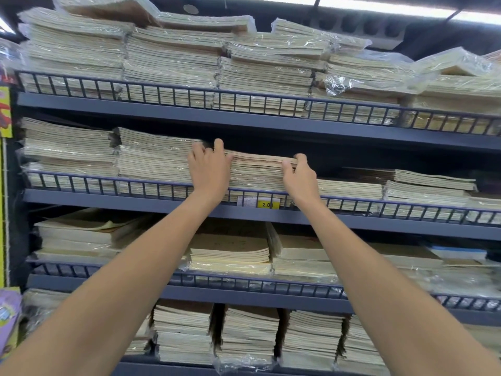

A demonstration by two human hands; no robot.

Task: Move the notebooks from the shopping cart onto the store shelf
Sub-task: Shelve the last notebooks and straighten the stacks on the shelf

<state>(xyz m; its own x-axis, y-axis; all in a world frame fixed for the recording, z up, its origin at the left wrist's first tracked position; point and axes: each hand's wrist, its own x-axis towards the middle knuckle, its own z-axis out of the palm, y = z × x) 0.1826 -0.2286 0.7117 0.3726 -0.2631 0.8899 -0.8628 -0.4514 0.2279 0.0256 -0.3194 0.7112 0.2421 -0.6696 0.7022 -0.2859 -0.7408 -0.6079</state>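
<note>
notebook stack [257,169]: on the second shelf [108,202] from the top, behind the wire rail [81,181]. It's squeezed between a taller wrapped pile [154,158] on its left and a lower pile [349,189] on its right, right above the yellow price tag [267,204].

how it'll handle: my guess is thin soft covers, so each book is floppy and light, but a whole bunch has some weight. The covers look smooth enough to slide over each other, so the pile could fan out or sag in the middle if you only grab one end. Not fragile – worst case is bent corners.

where to hold: both short ends at once, pinching top to bottom so the books stay squared up.

left hand [210,169]: at the stack's left end, fingers curled over the top edge, palm flat against the front. It grips the stack.

right hand [299,176]: at the right end, fingers hooked over the top corner and thumb on the front face – also gripping.

arms: both stretched up and forward, nearly straight, wrists above the rail, hands about a stack-width apart.

gap above: not much room under the next shelf, so any tidying looks like a push straight back rather than a lift.
</note>
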